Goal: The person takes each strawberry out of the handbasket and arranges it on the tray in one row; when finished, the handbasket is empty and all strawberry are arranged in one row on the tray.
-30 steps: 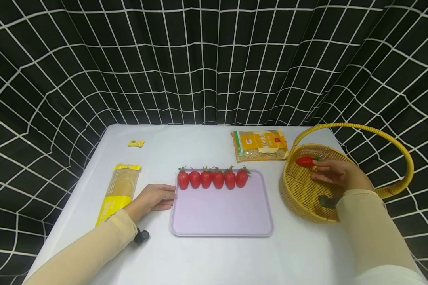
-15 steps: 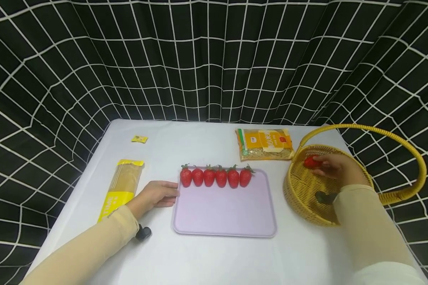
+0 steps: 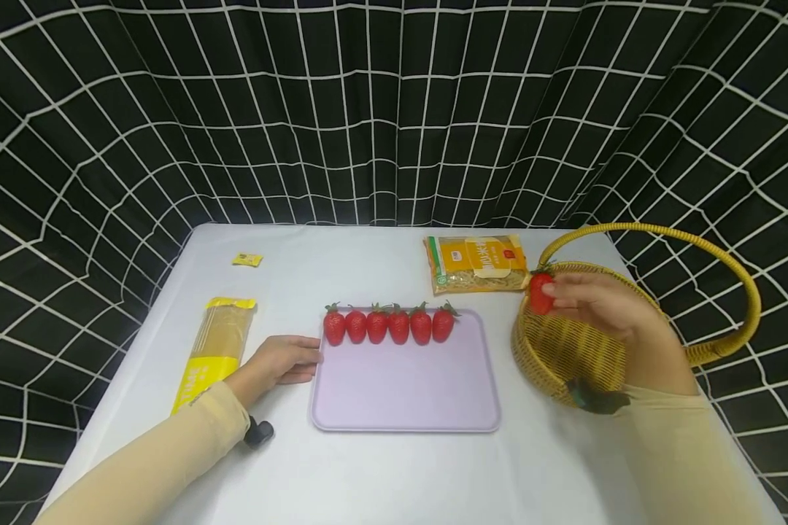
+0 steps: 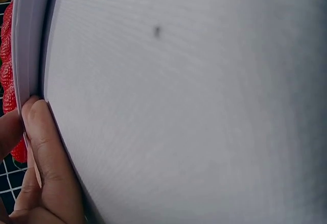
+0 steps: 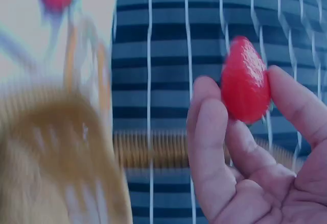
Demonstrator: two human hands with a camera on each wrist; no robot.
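Observation:
My right hand [image 3: 597,302] pinches a red strawberry [image 3: 541,293] above the left rim of a yellow wicker basket [image 3: 532,357]. In the right wrist view the strawberry [image 5: 246,83] sits between thumb and fingertips, pointed end up. At the left side of a pale purple tray [image 3: 407,397], my left hand [image 3: 289,361] holds the edge. The left wrist view shows thumb and fingers [image 4: 46,132] on opposite sides of the tray's rim [image 4: 25,45]. Several strawberries [image 3: 398,326] stand in a row along the tray's far edge, leaves pointing away.
An orange bag of grain-like food [image 3: 478,264] lies behind, between tray and basket. To the left are a long yellow noodle-like packet [image 3: 213,354] and a small yellow sachet [image 3: 246,259]. The basket's tall arched handle [image 3: 716,251] rises at the right. A black grid curtain [image 3: 394,109] surrounds the white table.
My right hand has lifted the strawberry from inside the basket to over its left rim, moving left and turning it upright. The left hand stays at the tray's edge.

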